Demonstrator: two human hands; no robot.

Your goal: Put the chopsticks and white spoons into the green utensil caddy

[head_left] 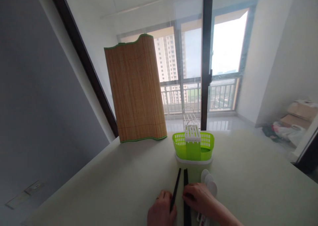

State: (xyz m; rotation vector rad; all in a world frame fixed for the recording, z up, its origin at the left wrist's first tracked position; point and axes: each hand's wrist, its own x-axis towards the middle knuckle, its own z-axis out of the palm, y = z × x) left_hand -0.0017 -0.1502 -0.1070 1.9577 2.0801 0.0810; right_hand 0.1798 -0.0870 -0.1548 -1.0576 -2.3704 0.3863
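Slim black chopsticks (176, 188) slant up from my left hand (162, 208), whose fingers are closed around their lower part. Beside them, more black chopsticks (186, 178) lie close together on the white table. My right hand (200, 197) is over these, its fingers curled and pinching at their edge; the exact grip is partly hidden. White spoons (210, 181) with rounded bowls overlap on the table beyond and under my right hand. Their handles (202, 218) show in part below my wrist.
A bright green basket (193, 151) with a white slatted rack (192, 133) stands ahead on the white table (248, 173). A bamboo mat (135, 90) with green edging stands upright at the back left. Behind are a glass partition with a dark frame (205, 60), and bags and cardboard (295, 116) at right.
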